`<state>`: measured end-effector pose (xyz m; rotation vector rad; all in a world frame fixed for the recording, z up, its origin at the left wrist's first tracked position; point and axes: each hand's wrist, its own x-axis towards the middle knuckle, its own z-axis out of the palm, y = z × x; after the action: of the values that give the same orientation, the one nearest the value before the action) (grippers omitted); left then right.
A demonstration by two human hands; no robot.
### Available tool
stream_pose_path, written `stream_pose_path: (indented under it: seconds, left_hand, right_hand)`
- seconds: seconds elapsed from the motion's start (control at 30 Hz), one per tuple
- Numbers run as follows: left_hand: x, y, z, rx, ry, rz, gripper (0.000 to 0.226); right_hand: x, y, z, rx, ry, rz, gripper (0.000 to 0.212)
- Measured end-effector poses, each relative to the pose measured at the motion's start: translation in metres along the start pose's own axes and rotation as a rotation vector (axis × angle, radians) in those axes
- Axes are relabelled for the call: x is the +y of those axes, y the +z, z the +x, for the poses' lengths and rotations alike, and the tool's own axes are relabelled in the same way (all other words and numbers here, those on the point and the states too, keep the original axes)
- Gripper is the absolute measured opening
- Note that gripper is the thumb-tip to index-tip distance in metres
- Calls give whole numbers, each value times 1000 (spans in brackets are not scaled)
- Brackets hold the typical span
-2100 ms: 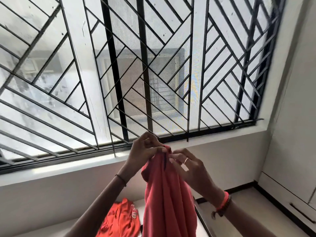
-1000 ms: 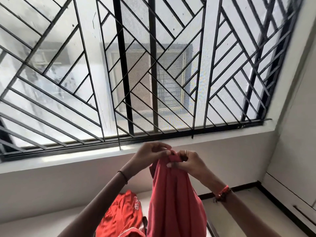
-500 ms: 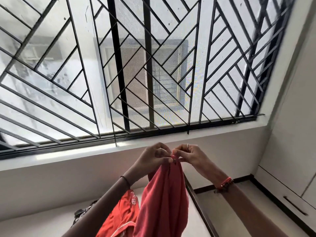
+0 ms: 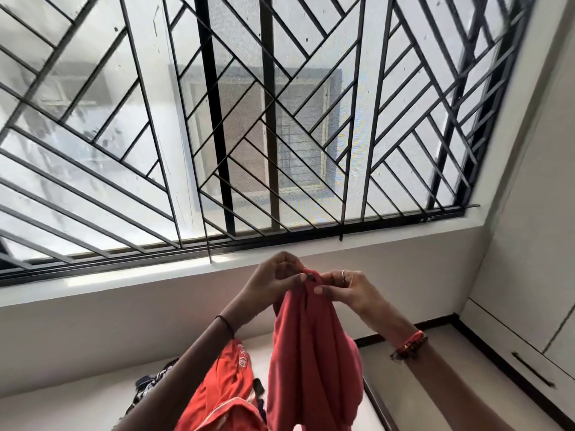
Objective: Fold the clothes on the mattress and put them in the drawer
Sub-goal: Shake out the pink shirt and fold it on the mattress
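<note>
Both the left hand (image 4: 273,283) and right hand (image 4: 348,289) pinch the top of a red garment (image 4: 311,353) hanging below the barred window (image 4: 249,119), with orange shorts (image 4: 224,396) lying near left.

Open air is lying on both sides of the grip, with the window closing it off beyond.

Where the left hand (image 4: 273,281) and right hand (image 4: 350,290) are pinching the coral garment (image 4: 311,353), the sill (image 4: 155,276) and window grille (image 4: 280,150) are blocking reach just beyond and above. Leftward, room is opening along bare wall. Rightward, air is running free to the cabinet front (image 4: 525,334), well apart. Below the grip the cloth is hanging between both forearms. Down-left of it, an orange garment (image 4: 224,396) and patterned cloth (image 4: 149,384) are covering part of the mattress (image 4: 71,409).
</note>
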<state>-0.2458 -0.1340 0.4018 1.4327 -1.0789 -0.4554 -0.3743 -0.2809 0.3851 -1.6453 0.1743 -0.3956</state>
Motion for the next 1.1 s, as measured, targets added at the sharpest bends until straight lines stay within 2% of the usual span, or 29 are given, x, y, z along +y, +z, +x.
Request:
stream_pose_path:
  seconds: [0.1,0.17,0.27,0.4,0.47,0.53,0.63,0.7,0.77,0.87,0.97,1.1]
  left_hand:
    - [0,4,0,-19,44,52,26]
    - [-1,1,-2,-7,7,5,30]
    - [-6,-8,-10,7,-149,17,36]
    - [-29,-14,-26,-189,-375,103,41]
    - [-46,-15,-29,-229,-444,108,62]
    - [-59,-20,-29,-210,-510,52,80]
    - [-66,-29,-32,-266,-580,-11,67]
    - [-69,-36,-37,-374,-594,-1,54]
    - [-74,-42,-42,-431,-562,58,51]
    - [-73,-46,-40,-310,-456,60,46]
    - [-59,-51,-27,-98,-340,138,16]
    - [-34,-57,-3,125,-224,247,2]
  right_hand:
    - [-1,-2,-4,-18,-16,30,25]
    - [-2,-4,-6,1,-40,61,23]
    - [-5,-7,-9,32,-68,109,24]
    - [-6,-7,-10,47,-75,125,20]
    - [-4,-9,-11,55,-82,151,16]
    - [-1,-11,-12,59,-94,173,27]
    - [3,-15,-12,87,-96,190,51]
    - [6,-17,-12,109,-100,190,55]
    - [6,-17,-12,122,-104,188,52]
    - [6,-18,-13,113,-85,172,35]
    - [12,-22,-14,84,-57,72,31]
    - [37,-29,-12,73,-8,-80,23]
